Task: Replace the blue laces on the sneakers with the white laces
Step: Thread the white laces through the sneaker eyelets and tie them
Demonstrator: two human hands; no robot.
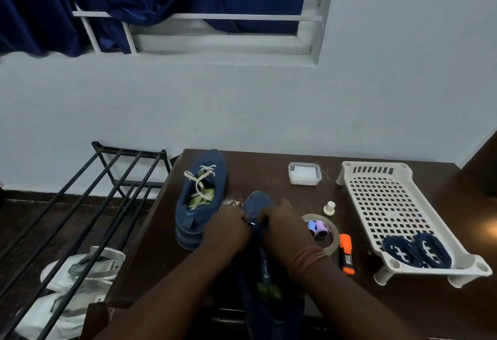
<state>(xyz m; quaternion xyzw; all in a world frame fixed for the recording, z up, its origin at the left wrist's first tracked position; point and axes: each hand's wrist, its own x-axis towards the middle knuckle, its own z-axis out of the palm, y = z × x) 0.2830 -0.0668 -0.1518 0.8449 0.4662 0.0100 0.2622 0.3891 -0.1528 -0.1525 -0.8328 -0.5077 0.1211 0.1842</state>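
A blue sneaker (200, 199) laced with a white lace (200, 181) stands at the table's left, toe toward the wall. A second blue sneaker (258, 202) lies in front of me, its toe pointing away and most of its upper hidden by my hands. My left hand (228, 228) and my right hand (285, 228) both have fingers curled at its eyelet area, where a small white lace tip (252, 223) shows between them. Two coiled blue laces (416, 249) lie in the white perforated tray (382, 194) at the right.
A roll of tape (332, 234) with small lilac and blue objects inside, an orange highlighter (347, 253), a white knob (329, 207) and a clear lidded box (304, 173) sit on the brown table (269, 167). A black metal rack (80, 210) stands at the left over a white bag.
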